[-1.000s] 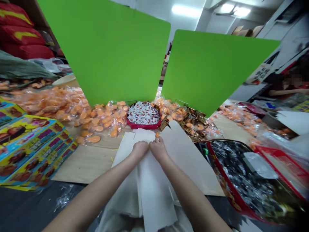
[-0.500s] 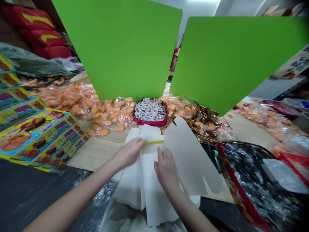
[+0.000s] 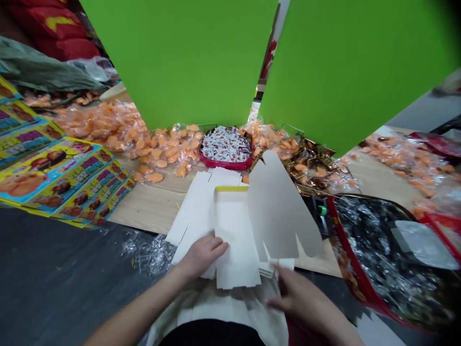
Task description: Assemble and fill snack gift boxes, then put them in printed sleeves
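Observation:
A partly folded carton (image 3: 234, 221), white inside with a yellow far edge, lies in front of me. Its far end is turned up, its near end is flat, and a large flap (image 3: 284, 211) slants out on the right. My left hand (image 3: 203, 254) grips the carton's left side near the front, fingers and thumb together at the edge. To the right of the near end, my right hand (image 3: 298, 295) is apart from the carton, thumb and forefinger spread, slightly blurred. More white card (image 3: 194, 206) lies flat under the carton's left side.
Printed yellow-and-blue cartons (image 3: 65, 182) are stacked at left. Behind stand a red tub of small sachets (image 3: 226, 146) and heaps of wrapped orange pieces (image 3: 158, 149), against green panels (image 3: 187, 62). A red-rimmed container of clear wrapped packets (image 3: 382, 259) is at right.
Both hands have come back toward me from the carton's far end. The left now holds the left side; the right has let go and moved right. The carton's far end now stands folded up.

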The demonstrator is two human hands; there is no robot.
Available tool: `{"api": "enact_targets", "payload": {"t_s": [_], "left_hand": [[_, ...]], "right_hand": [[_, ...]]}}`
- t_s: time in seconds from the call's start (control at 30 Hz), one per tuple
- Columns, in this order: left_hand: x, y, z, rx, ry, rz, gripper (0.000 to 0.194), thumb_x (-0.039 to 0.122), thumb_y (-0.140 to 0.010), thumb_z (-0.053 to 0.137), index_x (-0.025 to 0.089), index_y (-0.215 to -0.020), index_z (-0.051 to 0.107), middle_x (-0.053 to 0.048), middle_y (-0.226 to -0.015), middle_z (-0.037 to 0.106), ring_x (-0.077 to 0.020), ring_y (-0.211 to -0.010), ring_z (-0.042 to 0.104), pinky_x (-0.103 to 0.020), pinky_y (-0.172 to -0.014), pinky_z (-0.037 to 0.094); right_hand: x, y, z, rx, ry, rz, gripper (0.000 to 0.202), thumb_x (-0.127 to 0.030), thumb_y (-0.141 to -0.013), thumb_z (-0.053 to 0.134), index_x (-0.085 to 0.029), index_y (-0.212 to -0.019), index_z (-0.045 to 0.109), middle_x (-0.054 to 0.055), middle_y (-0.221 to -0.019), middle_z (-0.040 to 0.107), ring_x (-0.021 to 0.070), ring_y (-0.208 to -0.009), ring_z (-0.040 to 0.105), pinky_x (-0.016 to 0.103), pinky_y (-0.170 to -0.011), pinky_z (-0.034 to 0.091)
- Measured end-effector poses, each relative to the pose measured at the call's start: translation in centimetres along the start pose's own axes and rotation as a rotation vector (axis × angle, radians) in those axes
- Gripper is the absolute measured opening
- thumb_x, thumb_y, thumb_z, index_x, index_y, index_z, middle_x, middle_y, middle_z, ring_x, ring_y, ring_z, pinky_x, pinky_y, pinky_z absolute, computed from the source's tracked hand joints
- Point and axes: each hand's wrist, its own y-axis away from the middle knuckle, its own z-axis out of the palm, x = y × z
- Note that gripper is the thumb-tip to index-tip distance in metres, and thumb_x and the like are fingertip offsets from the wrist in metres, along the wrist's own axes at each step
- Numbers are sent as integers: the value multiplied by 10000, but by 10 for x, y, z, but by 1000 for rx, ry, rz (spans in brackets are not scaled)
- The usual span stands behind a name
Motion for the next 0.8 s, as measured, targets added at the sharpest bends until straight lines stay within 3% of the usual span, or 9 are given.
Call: {"api": "enact_targets", "payload": {"t_s": [0.1, 0.2, 0.33, 0.47, 0.53, 0.6, 0.67, 0.73, 0.8], "left_hand": [[3, 18, -4, -103, -32, 129, 553, 307, -777, 618, 263, -1303, 455, -81, -1322, 526, -268, -1156, 519, -401, -970, 425], [16, 36, 12, -22, -157, 89, 914, 357, -645, 733, 201, -1418, 271, -170, -1423, 386, -423, -1324, 284, -585, -1038, 309], [32, 44, 36, 350, -90, -39, 621, 213, -820, 533, 196, -1396, 299, -176, -1334, 435, -380, -1357, 252, -556, -1022, 371], [39, 24, 20, 427, 250, -263, 212, 264, -902, 448, 213, -1031, 609, -109, -1321, 422, -254, -1194, 490, -437, -984, 454], [43, 6, 10, 492, 353, -433, 189, 304, -884, 505, 210, -1017, 601, -95, -1269, 454, -227, -1119, 536, -413, -934, 492], [46, -9, 7, 611, 370, -531, 351, 314, -859, 550, 193, -1185, 499, -116, -1228, 460, -215, -1037, 569, -401, -857, 527], [46, -17, 9, 662, 266, -496, 360, 270, -866, 535, 183, -1210, 473, -143, -1255, 427, -232, -1066, 550, -427, -876, 507], [40, -15, 11, 566, 59, -318, 215, 242, -879, 515, 205, -1084, 569, -137, -1309, 417, -286, -1213, 447, -503, -991, 399], [30, -10, 8, 408, -120, -121, 151, 257, -877, 538, 235, -1005, 615, -92, -1278, 502, -299, -1274, 387, -553, -1074, 250]], "right_hand": [[1, -36, 6, 440, -287, 123, 448, -585, -605, 659, -198, -825, 712, 136, -919, 700, 294, -884, 645, 374, -773, 494], [-6, -66, 36, 462, -673, 192, 644, -730, -721, 423, -145, -721, 693, 160, -845, 698, 270, -843, 662, 386, -829, 499], [-4, -49, 56, 368, -693, 87, 597, -686, -779, 427, -191, -964, 705, 103, -1156, 642, 255, -1139, 554, 413, -1047, 358], [16, -26, 64, 513, -427, 49, 619, -660, -766, 485, -183, -1129, 641, 107, -1280, 564, 285, -1293, 401, 466, -1137, 185], [23, -35, 80, 627, -360, 46, 660, -665, -763, 477, -167, -1176, 606, 115, -1282, 559, 290, -1307, 381, 474, -1136, 194], [24, -53, 98, 738, -316, 74, 659, -658, -792, 428, -159, -1192, 588, 122, -1286, 553, 286, -1304, 384, 473, -1129, 222], [21, -69, 108, 840, -317, 115, 665, -636, -825, 383, -129, -1223, 550, 146, -1300, 533, 281, -1283, 410, 462, -1102, 277], [17, -70, 104, 864, -273, 107, 630, -596, -850, 377, -112, -1219, 538, 166, -1261, 557, 278, -1216, 477, 447, -1038, 360], [11, -55, 94, 725, -125, 70, 498, -534, -869, 400, -143, -1091, 614, 141, -1078, 652, 270, -1042, 587, 414, -916, 448]]}}
